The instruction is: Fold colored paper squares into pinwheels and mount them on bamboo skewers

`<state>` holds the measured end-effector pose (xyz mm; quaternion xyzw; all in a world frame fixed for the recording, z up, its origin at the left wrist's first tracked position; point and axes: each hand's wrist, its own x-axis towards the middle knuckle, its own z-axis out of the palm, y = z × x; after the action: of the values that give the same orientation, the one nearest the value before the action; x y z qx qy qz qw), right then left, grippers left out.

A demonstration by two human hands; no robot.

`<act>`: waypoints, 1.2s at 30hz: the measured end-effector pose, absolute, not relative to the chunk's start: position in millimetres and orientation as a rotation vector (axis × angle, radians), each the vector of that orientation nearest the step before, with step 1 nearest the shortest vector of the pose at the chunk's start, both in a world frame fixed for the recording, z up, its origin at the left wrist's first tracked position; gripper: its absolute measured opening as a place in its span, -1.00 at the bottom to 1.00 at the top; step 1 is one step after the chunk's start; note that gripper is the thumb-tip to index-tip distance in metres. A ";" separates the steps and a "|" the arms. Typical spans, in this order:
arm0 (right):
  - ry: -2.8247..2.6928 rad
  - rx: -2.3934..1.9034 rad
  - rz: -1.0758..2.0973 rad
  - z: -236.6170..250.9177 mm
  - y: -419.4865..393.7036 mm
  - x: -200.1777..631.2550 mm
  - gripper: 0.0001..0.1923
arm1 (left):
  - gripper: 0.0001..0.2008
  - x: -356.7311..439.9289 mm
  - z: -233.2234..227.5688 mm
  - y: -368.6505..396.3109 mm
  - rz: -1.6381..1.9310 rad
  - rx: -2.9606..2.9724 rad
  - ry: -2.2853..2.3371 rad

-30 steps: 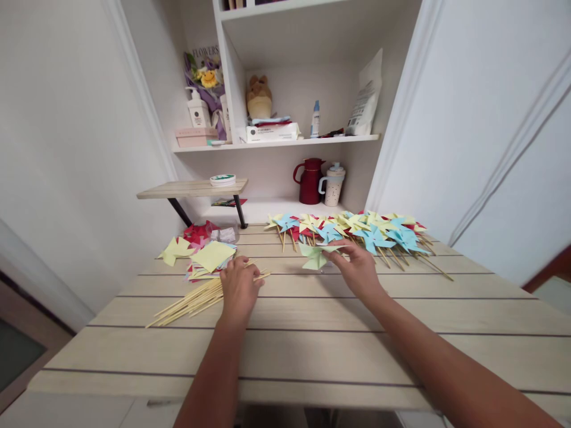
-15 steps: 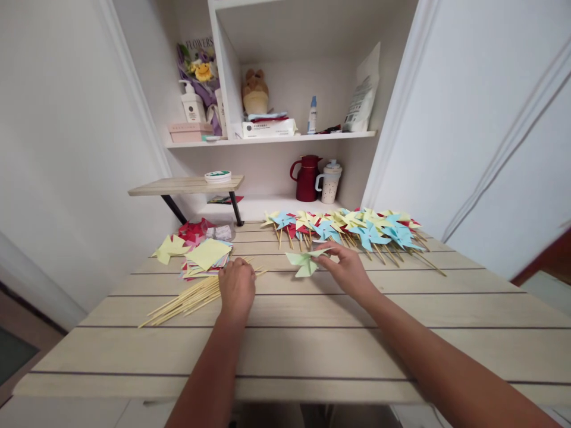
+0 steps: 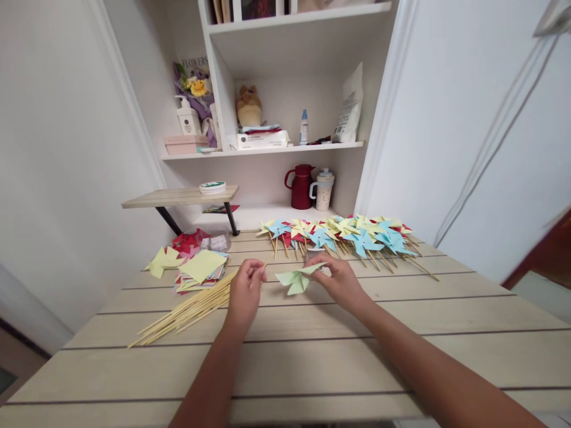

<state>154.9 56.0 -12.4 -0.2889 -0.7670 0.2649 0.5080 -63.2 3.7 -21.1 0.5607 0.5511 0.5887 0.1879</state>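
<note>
My right hand [image 3: 341, 280] pinches a pale green paper pinwheel [image 3: 297, 279] by one side, just above the table. To its left, my left hand [image 3: 247, 288] is closed on a thin wooden stick, whose tip shows past the fingertips; the rest of it is hidden by the hand. A bundle of similar wooden sticks [image 3: 187, 314] lies on the table beside and partly behind that hand. Beyond the right hand lie several finished pinwheels on sticks, such as a blue pinwheel [image 3: 363, 242], with yellow and red ones among them.
Left of the sticks are a stack of coloured paper squares [image 3: 203, 267], a yellow folded pinwheel [image 3: 163, 261], red paper pieces [image 3: 190, 239] and a clear container [image 3: 216, 242]. A small raised shelf [image 3: 178, 198] stands behind. A red jug [image 3: 302, 187] and a cup [image 3: 324, 190] stand at the back.
My left hand has lifted slightly off the bundle, with a stick tip now showing at its fingers. The green pinwheel stays in my right hand. The camera view has tilted up a little.
</note>
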 end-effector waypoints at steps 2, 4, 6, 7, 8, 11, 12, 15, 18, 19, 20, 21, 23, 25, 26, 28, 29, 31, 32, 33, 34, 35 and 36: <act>-1.874 -0.614 0.572 -7.8 51.4 155.5 -0.92 | -0.80 -57.0 -18.1 2.4 1.657 1.460 1.419; -1.895 -0.525 0.501 -3.4 47.2 156.2 -0.89 | -0.68 -52.8 -14.9 0.8 1.628 1.375 1.346; -1.893 -0.450 0.429 0.3 44.0 156.9 -0.87 | -0.63 -50.2 -12.5 -1.0 1.615 1.325 1.303; -1.888 -0.417 0.391 1.8 42.8 157.2 -0.86 | -0.65 -49.2 -11.6 -2.0 1.623 1.313 1.283; -1.883 -0.386 0.350 3.1 41.7 157.4 -0.84 | -0.68 -48.1 -11.0 -3.1 1.638 1.310 1.267; -1.871 -0.296 0.237 6.2 38.9 157.8 -0.82 | -0.75 -44.0 -9.4 -7.2 1.693 1.346 1.254; -1.869 -0.268 0.206 6.9 38.0 157.8 -0.81 | -0.77 -42.4 -8.9 -8.8 1.712 1.362 1.264; -1.872 -0.213 0.132 7.8 35.9 157.8 -0.79 | -0.81 -38.1 -7.3 -13.2 1.764 1.424 1.295; -1.887 -0.188 0.085 7.2 35.3 158.0 -0.77 | -0.83 -35.4 -6.0 -15.8 1.811 1.473 1.289; -1.888 -0.183 0.074 6.9 35.4 158.1 -0.77 | -0.83 -35.0 -5.8 -16.2 1.821 1.487 1.285; -1.887 -0.178 0.066 6.7 35.5 158.3 -0.77 | -0.84 -34.8 -5.8 -16.3 1.827 1.502 1.284; -1.884 -0.176 0.062 6.5 35.7 158.5 -0.76 | -0.85 -34.7 -6.0 -16.2 1.827 1.519 1.285; -1.878 -0.180 0.062 6.6 35.6 158.6 -0.75 | -0.86 -35.2 -7.2 -15.5 1.824 1.552 1.294; -1.874 -0.186 0.066 7.0 35.0 158.4 -0.75 | -0.85 -36.0 -9.2 -14.6 1.821 1.574 1.302; -1.871 -0.188 0.066 7.3 34.5 158.2 -0.75 | -0.85 -36.4 -10.5 -14.1 1.817 1.582 1.302; -1.864 -0.189 0.061 8.2 33.3 157.5 -0.76 | -0.84 -36.7 -13.0 -13.4 1.804 1.600 1.297; -1.861 -0.190 0.057 8.6 32.6 157.1 -0.77 | -0.84 -36.5 -14.0 -13.1 1.793 1.613 1.295; -1.860 -0.196 0.053 9.4 31.4 156.4 -0.78 | -0.84 -35.0 -15.1 -12.9 1.767 1.647 1.290; -1.861 -0.200 0.050 9.7 31.0 156.1 -0.78 | -0.85 -33.9 -15.1 -12.9 1.757 1.665 1.290; -1.860 -0.203 0.048 9.9 30.6 155.8 -0.78 | -0.84 -32.6 -14.7 -12.9 1.749 1.683 1.291; -1.859 -0.203 0.048 10.0 30.3 155.6 -0.78 | -0.84 -31.2 -14.0 -13.1 1.741 1.697 1.292; -1.856 -0.203 0.048 10.0 30.1 155.5 -0.78 | -0.84 -29.9 -13.3 -13.3 1.734 1.709 1.292; -1.852 -0.201 0.049 9.9 30.0 155.4 -0.78 | -0.83 -28.8 -12.5 -13.6 1.730 1.715 1.292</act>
<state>155.4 30.0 9.9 -0.0866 -0.7978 0.0209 0.5962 -28.8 -13.6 -12.5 0.6106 0.4600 0.6158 0.1910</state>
